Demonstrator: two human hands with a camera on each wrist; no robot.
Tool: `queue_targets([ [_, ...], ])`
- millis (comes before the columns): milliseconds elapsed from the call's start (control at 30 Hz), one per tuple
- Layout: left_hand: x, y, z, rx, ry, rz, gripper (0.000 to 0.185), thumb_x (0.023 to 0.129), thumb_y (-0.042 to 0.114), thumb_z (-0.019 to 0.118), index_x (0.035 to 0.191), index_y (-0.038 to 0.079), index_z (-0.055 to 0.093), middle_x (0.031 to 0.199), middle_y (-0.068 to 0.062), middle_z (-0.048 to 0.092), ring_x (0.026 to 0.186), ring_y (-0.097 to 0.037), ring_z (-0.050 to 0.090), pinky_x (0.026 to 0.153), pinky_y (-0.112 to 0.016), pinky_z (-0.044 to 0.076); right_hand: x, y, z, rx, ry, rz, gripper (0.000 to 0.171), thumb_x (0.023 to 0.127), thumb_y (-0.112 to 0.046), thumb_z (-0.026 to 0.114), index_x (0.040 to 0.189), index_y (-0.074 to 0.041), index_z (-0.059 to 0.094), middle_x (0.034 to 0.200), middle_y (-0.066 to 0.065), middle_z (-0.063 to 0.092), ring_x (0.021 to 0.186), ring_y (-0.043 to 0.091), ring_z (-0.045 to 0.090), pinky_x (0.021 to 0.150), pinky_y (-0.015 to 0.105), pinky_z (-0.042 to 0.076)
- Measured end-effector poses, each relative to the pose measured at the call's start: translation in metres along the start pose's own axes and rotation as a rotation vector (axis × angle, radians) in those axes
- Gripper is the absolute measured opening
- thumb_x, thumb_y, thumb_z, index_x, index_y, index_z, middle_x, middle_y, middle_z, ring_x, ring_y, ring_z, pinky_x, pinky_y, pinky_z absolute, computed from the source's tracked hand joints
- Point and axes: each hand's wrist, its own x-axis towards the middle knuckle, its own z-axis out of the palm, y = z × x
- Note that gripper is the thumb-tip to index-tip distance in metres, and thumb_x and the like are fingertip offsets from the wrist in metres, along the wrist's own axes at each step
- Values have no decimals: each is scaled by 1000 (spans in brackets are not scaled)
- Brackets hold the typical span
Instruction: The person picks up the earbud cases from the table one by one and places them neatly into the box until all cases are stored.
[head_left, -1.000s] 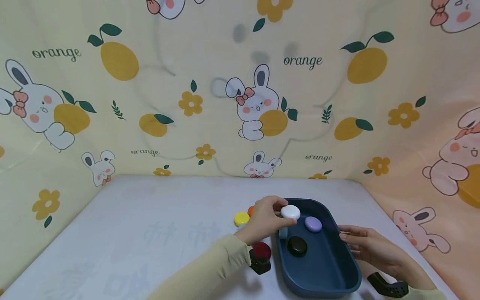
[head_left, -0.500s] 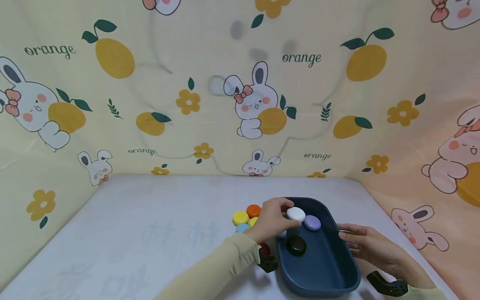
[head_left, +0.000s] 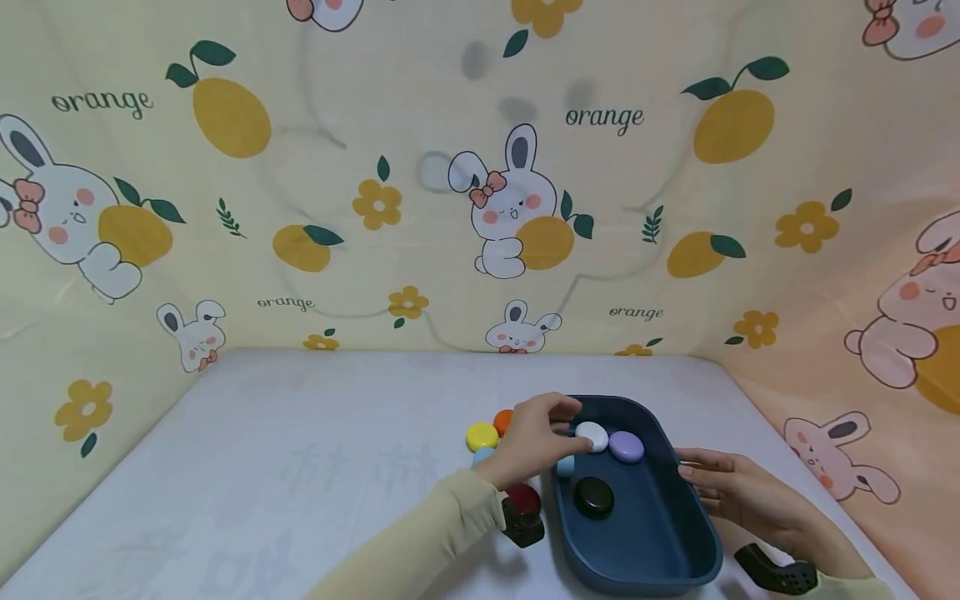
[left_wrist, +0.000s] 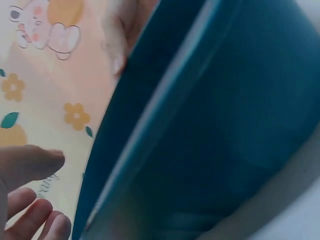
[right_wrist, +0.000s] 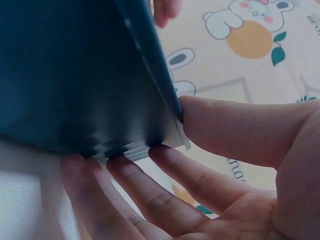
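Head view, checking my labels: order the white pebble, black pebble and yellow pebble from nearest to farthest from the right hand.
Measured from the right hand:
1. Black round pebble, in the dark blue tray, middle.
2. White oval pebble, tray's far end.
3. Yellow round pebble, outside, left of tray.

Left hand point(head_left: 534, 437) curled — right hand point(head_left: 738, 492) flat

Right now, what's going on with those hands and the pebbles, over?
Left hand open over the white pebble in the blue tray. Right hand open, fingers against the tray's outer wall. Purple pebble touches the white one; nothing else in the way.
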Motion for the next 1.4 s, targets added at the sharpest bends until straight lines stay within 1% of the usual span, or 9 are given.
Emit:
queue_targets([
  [133,-10,1,-16,-37,49,40,35,86,15,78,117,9,65,116,-1,63,104,-15,63,87,-24,52,1,0,1,6,-7,-1,68,104,-21,51,147,17,14,138,22,51,118,32,56,96,55,46],
  [233,-19,0,-30,-30,82,46,34,87,18,77,118,10,65,117,-4,63,103,-17,63,86,-24,53,2,-1,0,15,-20,-3,66,105,-20,49,147,17,14,137,22,52,118,32,56,96,55,46],
  [433,-35,-4,-55,-8,134,6,34,88,23,77,118,12,65,115,-2,64,104,-20,62,87,-27,53,2,0,-1,16,-23,4,67,106,-20,48,148,17,12,137,20,52,117,30,56,97,55,46],
  [633,-51,-12,-71,25,164,-43,36,87,23,77,118,10,65,115,-3,65,109,-26,60,87,-30,54,3,0,-1,8,-17,13,67,105,-21,48,148,17,11,136,21,52,117,32,56,96,56,46],
  [800,-60,-18,-77,26,199,-90,36,86,21,78,119,10,65,116,-5,64,105,-22,62,86,-31,55,5,0,-1,-12,-3,26,69,105,-22,50,148,17,12,137,22,51,117,33,56,96,58,45],
  [967,-65,-27,-77,-4,181,-127,38,87,21,77,120,9,64,119,-10,63,106,-25,62,86,-30,54,4,1,-2,0,-6,33,70,105,-21,49,147,18,10,138,24,50,116,32,57,96,59,44],
  [1100,-70,-34,-77,-6,183,-131,38,86,20,77,120,7,64,119,-11,63,108,-28,61,87,-32,54,3,2,-2,12,-25,22,69,106,-20,48,147,19,9,137,23,51,116,31,57,96,57,45],
  [1233,-72,-42,-81,19,187,-128,40,87,19,77,121,5,63,119,-11,63,107,-27,61,87,-33,55,3,2,-2,17,-44,8,68,106,-20,47,147,19,9,137,22,51,117,31,57,96,56,46],
  [1400,-71,-52,-85,49,160,-117,43,87,17,76,124,1,61,118,-12,63,105,-27,62,86,-32,55,3,1,-3,-8,-36,9,70,106,-22,47,147,18,8,140,24,49,118,32,56,97,57,45],
])
